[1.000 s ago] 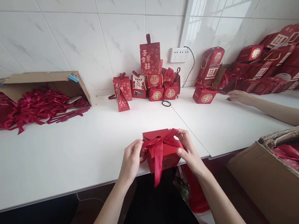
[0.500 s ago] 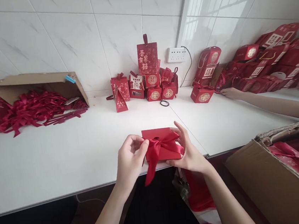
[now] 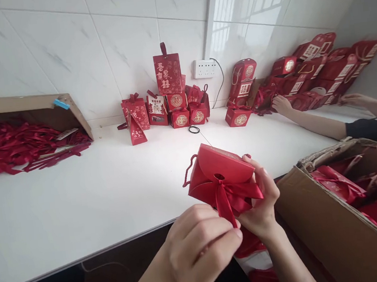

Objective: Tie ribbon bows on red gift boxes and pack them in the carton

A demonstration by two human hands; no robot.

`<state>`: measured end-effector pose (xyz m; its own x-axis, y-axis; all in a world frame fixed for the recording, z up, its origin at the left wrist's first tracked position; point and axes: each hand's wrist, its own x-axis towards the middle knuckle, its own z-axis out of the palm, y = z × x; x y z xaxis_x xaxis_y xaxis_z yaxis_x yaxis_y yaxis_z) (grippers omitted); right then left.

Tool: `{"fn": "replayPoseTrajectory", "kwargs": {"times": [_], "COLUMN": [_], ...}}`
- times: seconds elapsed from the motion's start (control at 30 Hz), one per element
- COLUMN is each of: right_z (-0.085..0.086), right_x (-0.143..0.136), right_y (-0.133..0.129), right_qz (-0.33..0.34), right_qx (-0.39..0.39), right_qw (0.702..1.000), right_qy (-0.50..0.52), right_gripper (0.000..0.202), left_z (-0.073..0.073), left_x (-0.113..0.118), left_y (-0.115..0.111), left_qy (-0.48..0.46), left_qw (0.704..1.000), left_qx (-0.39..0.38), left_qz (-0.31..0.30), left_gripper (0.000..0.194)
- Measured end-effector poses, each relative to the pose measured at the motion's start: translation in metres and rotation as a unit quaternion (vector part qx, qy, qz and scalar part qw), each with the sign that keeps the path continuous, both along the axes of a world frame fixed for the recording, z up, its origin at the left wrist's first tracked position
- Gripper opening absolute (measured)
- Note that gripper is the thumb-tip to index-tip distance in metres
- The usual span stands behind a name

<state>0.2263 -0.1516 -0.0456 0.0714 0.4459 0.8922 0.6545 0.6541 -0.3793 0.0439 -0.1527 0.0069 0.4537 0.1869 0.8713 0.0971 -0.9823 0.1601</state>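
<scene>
Hands first: what are they doing?

The left hand [image 3: 201,247] is pinching a tail of the ribbon bow [image 3: 226,200], and the right hand [image 3: 264,207] is curled round the right side of the red box [image 3: 211,165].

So where does that box sit?

It's tilted in the right hand's grip, just beyond the left hand's knuckles. One cord handle [image 3: 186,177] sticks out on its left. There's pale print along one edge, too blurred to read.

And right of the hands?

One open carton [image 3: 338,219] of red packages, more than I can count. Straight ahead, on the worktop [image 3: 136,187], lies one black ring [image 3: 194,129].

Anything readable past the ring?

The tall box [image 3: 168,73] on top of the cluster says 吾有家囍. Below it are three boxes with round gold emblems [image 3: 181,119], lettering unclear. Left of those, one white-fronted box [image 3: 157,110] shows 囍 on both sides, and one triangular box [image 3: 136,130] ends in 日子.

What's furthest out?

One cardboard box [image 3: 79,112] spilling red ribbons [image 3: 17,145], far left of the hands. Far right, one emblem box [image 3: 239,117] stands alone near a big heap of red boxes [image 3: 322,71], with two other people's-side hands [image 3: 282,105] reaching there.
</scene>
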Motion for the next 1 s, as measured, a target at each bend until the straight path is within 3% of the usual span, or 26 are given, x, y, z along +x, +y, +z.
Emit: {"fn": "replayPoseTrajectory", "kwargs": {"times": [0.1,0.17,0.2,0.23,0.3,0.4,0.47,0.53,0.6,0.67,0.73,0.77,0.83,0.9,0.93,1.0], "right_z": [0.003,0.006,0.008,0.010,0.019,0.034,0.041,0.044,0.042,0.040,0.039,0.039,0.043,0.048,0.052,0.060], "right_x": [0.008,0.014,0.018,0.022,0.032,0.050,0.060,0.068,0.073,0.076,0.081,0.084,0.094,0.109,0.118,0.137], "right_y": [-0.015,-0.027,-0.032,-0.037,-0.047,-0.061,-0.072,-0.083,-0.093,-0.102,-0.110,-0.116,-0.129,-0.146,-0.155,-0.172], "right_qz": [-0.003,0.022,0.045,0.071,0.121,0.196,0.234,0.249,0.249,0.230,0.171,0.122,-0.015,-0.213,-0.324,-0.502], "right_qx": [-0.047,-0.125,-0.170,-0.213,-0.274,-0.315,-0.318,-0.305,-0.283,-0.270,-0.269,-0.267,-0.245,-0.205,-0.185,-0.175], "right_qw": [0.999,0.983,0.961,0.923,0.809,0.623,0.546,0.512,0.505,0.520,0.558,0.591,0.690,0.793,0.822,0.822], "right_qy": [0.024,0.130,0.214,0.312,0.506,0.689,0.739,0.764,0.776,0.777,0.766,0.752,0.681,0.533,0.431,0.206], "right_gripper": [0.096,0.087,0.077,0.065,0.045,0.036,0.035,0.034,0.033,0.032,0.031,0.031,0.035,0.047,0.053,0.059], "left_z": [0.001,0.001,0.000,-0.001,-0.009,-0.029,-0.043,-0.056,-0.065,-0.070,-0.073,-0.074,-0.074,-0.074,-0.074,-0.075], "left_x": [0.005,0.010,0.014,0.019,0.036,0.069,0.089,0.103,0.108,0.105,0.099,0.095,0.090,0.089,0.090,0.092], "left_y": [0.027,0.053,0.066,0.079,0.101,0.123,0.134,0.145,0.154,0.162,0.165,0.166,0.166,0.165,0.164,0.165], "left_qy": [-0.097,-0.146,-0.126,-0.097,-0.015,0.118,0.174,0.190,0.180,0.179,0.185,0.191,0.201,0.207,0.208,0.213], "left_qw": [0.992,0.971,0.964,0.960,0.960,0.968,0.967,0.962,0.957,0.952,0.949,0.948,0.953,0.960,0.963,0.967], "left_qx": [-0.012,-0.039,-0.090,-0.145,-0.211,-0.199,-0.179,-0.194,-0.223,-0.241,-0.246,-0.243,-0.220,-0.184,-0.166,-0.140], "left_qz": [0.079,0.185,0.216,0.220,0.183,0.098,0.053,0.034,0.047,0.060,0.072,0.072,0.063,0.046,0.037,0.019], "left_gripper": [0.022,0.016,0.011,0.008,0.005,0.007,0.009,0.011,0.014,0.016,0.018,0.018,0.018,0.018,0.019,0.019]}}
